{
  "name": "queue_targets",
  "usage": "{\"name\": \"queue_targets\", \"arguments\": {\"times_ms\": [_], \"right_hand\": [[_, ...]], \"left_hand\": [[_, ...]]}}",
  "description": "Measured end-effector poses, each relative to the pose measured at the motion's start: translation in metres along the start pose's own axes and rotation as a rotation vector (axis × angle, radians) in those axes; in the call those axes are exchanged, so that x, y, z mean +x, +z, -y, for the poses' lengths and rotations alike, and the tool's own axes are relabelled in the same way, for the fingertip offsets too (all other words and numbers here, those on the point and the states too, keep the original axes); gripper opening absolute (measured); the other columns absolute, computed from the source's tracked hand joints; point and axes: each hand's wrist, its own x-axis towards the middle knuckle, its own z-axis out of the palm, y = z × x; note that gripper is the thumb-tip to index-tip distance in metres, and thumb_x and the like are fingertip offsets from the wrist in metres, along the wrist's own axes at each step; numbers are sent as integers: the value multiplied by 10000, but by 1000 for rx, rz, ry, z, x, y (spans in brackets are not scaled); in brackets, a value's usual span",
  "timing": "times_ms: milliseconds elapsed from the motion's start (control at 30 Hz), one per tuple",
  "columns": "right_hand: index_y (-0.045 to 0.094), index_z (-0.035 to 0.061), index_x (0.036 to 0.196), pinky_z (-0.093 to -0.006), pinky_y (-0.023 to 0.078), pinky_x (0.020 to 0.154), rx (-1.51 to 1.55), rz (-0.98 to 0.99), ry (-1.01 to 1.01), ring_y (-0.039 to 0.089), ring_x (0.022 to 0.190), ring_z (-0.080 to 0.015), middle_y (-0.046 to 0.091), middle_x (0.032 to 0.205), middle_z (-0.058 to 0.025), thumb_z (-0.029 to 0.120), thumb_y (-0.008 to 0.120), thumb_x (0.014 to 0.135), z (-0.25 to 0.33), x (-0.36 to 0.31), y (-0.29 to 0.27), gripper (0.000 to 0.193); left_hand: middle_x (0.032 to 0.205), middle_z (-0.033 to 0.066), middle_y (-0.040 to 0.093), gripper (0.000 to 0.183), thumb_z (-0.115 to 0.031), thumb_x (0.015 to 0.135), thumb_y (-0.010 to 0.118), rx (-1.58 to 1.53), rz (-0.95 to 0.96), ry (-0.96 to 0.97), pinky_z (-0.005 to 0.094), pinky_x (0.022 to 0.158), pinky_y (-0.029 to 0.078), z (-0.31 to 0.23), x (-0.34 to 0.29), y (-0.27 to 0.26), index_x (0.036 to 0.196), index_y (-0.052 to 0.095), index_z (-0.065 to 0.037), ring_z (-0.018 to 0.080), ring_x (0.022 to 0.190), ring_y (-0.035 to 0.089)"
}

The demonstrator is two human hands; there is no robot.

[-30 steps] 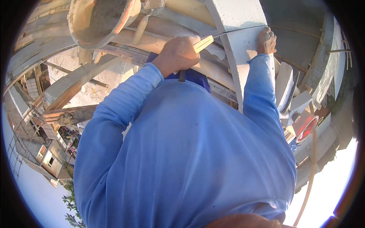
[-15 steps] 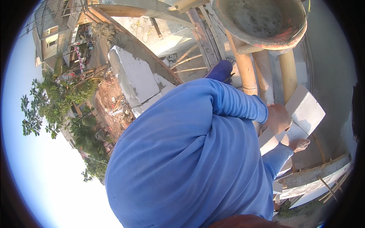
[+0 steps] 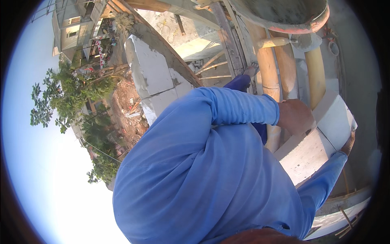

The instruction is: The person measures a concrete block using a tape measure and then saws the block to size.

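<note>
My left hand (image 3: 297, 117), out of a blue sleeve, is closed with its fingertips against the edge of a white building block (image 3: 336, 118). My right hand (image 3: 348, 143) reaches round the same block's far right corner and grips it; part of its fingers are hidden. Against this block lies a second pale block (image 3: 306, 157), with a thin dark line between the two. Above my hands, a trowel (image 3: 274, 42) with a wooden handle lies across bamboo poles, its blade coated in grey mortar.
A mortar tub (image 3: 292, 28) stands above the poles. Thick bamboo poles (image 3: 266, 77) run beside my left hand. My bare foot (image 3: 252, 70) rests near a wooden plank (image 3: 232, 44). To the left rises a wall of white blocks (image 3: 154, 79), with a tree and rubble-strewn ground far below.
My right hand has moved from lower down to the block's right corner. My left hand has shifted slightly right. The view has tilted, and the trowel now shows below the tub.
</note>
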Motion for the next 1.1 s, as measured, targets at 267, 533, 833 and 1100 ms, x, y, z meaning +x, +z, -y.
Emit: {"name": "queue_targets", "arguments": {"times_ms": [267,533,833,1100], "right_hand": [[457,1,1348,-395,377,1008,89,10,69,468,1207,-283,511,1304,-146,468,658,790,-52,53,-99,755],[469,-2,1333,-390,397,986,138,46,108,500,1162,-283,535,1276,-140,444,661,790,-66,79,-132,729],[482,-5,1317,-385,419,960,191,80,158,536,1110,-283,562,1245,-134,418,664,790,-89,86,-195,699],[541,15,1247,-375,444,896,165,14,135,564,1012,-269,605,1129,-122,362,681,743,-75,91,-147,628]], "left_hand": [[693,116,634,224,-97,722,615,214,-10,-164,410,525,474,20,-138,-76,941,661,-88,309,583,610],[663,194,622,192,-165,732,585,-145,-93,60,419,573,497,20,21,29,748,642,17,329,597,629],[643,166,620,158,-135,765,559,44,-67,-51,427,513,501,32,-121,-56,791,637,0,313,565,633],[712,202,649,191,-119,772,567,24,122,-36,417,541,520,-7,7,-12,753,640,57,302,612,657]]}}
